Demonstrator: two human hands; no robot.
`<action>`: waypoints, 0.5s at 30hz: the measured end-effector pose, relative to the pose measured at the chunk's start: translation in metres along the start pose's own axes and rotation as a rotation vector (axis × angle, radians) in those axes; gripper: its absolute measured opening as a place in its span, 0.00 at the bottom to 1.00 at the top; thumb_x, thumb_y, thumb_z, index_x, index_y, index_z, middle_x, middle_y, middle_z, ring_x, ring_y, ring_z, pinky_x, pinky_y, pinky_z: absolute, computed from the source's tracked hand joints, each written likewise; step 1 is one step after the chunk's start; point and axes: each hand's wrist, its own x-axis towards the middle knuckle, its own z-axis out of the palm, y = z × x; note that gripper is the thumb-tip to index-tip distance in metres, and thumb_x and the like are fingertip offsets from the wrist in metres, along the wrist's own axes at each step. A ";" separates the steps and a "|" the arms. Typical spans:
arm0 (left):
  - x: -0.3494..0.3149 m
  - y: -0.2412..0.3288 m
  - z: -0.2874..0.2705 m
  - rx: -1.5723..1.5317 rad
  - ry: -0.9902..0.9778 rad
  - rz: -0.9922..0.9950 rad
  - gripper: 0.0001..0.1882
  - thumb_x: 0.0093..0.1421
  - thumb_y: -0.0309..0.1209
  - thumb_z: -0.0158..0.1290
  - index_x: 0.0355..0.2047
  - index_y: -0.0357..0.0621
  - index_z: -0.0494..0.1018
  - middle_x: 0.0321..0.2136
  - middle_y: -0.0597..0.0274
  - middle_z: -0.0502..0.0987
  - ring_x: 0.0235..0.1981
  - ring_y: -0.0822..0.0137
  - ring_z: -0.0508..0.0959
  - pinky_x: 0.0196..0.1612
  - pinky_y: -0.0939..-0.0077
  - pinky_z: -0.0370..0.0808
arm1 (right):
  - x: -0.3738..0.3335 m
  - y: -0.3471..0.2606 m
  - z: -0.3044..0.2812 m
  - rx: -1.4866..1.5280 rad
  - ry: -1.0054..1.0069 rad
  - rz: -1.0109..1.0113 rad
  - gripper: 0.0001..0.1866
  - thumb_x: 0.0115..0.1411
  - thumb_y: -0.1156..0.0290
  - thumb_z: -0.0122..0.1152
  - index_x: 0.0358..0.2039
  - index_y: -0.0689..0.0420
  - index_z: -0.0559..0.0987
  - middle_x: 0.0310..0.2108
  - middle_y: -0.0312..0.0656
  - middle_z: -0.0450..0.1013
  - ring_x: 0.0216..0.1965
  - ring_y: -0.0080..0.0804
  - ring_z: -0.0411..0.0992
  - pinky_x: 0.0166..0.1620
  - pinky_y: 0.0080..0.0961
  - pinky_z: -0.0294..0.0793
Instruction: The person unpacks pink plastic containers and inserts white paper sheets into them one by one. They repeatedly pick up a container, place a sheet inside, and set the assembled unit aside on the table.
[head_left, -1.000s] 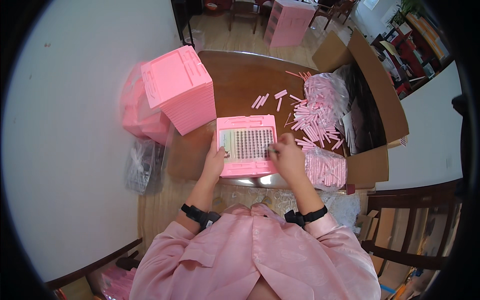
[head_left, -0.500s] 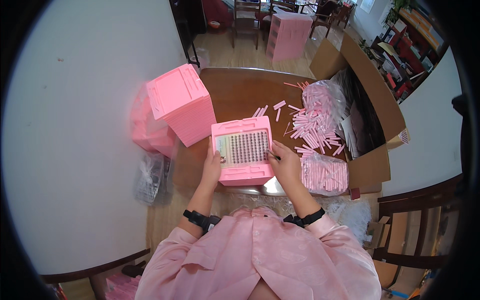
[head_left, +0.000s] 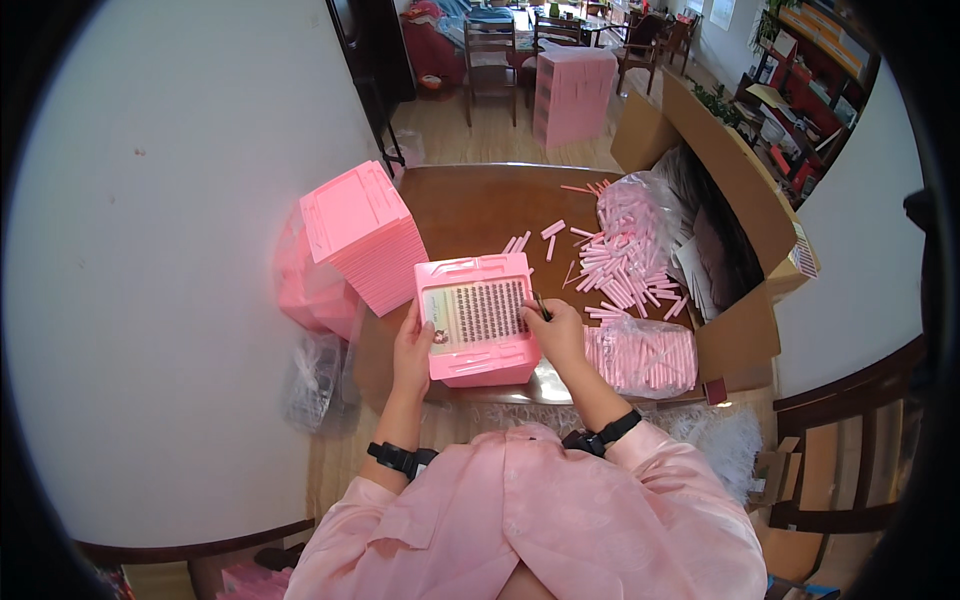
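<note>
A card of false eyelashes (head_left: pixel 440 305), with rows of dark lash clusters, lies in the top pink plastic tray (head_left: pixel 480 266) of a short stack. My left hand (head_left: pixel 411 352) grips the tray's left side, its thumb over the card's edge. At the card's right edge is my right hand (head_left: pixel 557 330), closed around a thin dark tool (head_left: pixel 542 306) that looks like tweezers. Its fingertips meet the edge of the lash rows. The fingers under the tray on the left are hidden.
A tall stack of pink trays (head_left: pixel 352 215) stands at the table's left. Loose pink tubes (head_left: pixel 615 268) spread at the right, beside a plastic bag of tubes (head_left: pixel 645 355). Farther right sits an open cardboard box (head_left: pixel 745 350). Brown tabletop (head_left: pixel 470 205) shows behind the trays.
The view has shifted, so the table sits lower in the picture. My right hand's fingertips have come onto the card's right edge, and the dark tool has turned more upright.
</note>
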 end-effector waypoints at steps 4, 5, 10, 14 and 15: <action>-0.003 0.011 0.014 0.049 -0.024 -0.029 0.30 0.69 0.20 0.48 0.71 0.34 0.56 0.57 0.53 0.74 0.55 0.68 0.75 0.58 0.74 0.71 | 0.006 -0.012 -0.004 0.023 0.003 -0.159 0.15 0.54 0.61 0.72 0.33 0.61 0.83 0.32 0.47 0.78 0.33 0.41 0.78 0.39 0.34 0.76; -0.002 0.012 0.017 0.065 0.037 -0.073 0.28 0.68 0.21 0.49 0.68 0.33 0.60 0.53 0.54 0.76 0.51 0.69 0.77 0.55 0.76 0.73 | 0.006 -0.016 -0.010 0.003 -0.085 -0.241 0.15 0.54 0.61 0.73 0.33 0.59 0.82 0.33 0.45 0.78 0.33 0.40 0.77 0.39 0.34 0.76; 0.008 0.017 0.023 0.068 0.218 -0.220 0.16 0.65 0.23 0.56 0.52 0.28 0.69 0.39 0.55 0.80 0.39 0.68 0.81 0.43 0.74 0.79 | -0.006 -0.033 -0.034 -0.212 -0.493 -0.764 0.14 0.52 0.61 0.74 0.35 0.54 0.82 0.33 0.40 0.76 0.34 0.42 0.78 0.37 0.37 0.77; 0.008 0.025 0.033 -0.001 0.219 -0.203 0.11 0.69 0.29 0.55 0.45 0.32 0.71 0.39 0.55 0.80 0.37 0.69 0.81 0.42 0.72 0.80 | -0.008 -0.034 -0.041 -0.282 -0.525 -0.841 0.14 0.54 0.59 0.72 0.36 0.53 0.82 0.35 0.39 0.76 0.36 0.45 0.78 0.39 0.39 0.78; 0.004 0.025 0.039 -0.097 0.220 -0.178 0.11 0.70 0.31 0.55 0.45 0.34 0.72 0.39 0.56 0.80 0.38 0.69 0.80 0.44 0.72 0.80 | -0.005 -0.033 -0.042 -0.283 -0.518 -0.811 0.13 0.54 0.60 0.72 0.36 0.52 0.83 0.35 0.39 0.77 0.36 0.44 0.78 0.39 0.39 0.78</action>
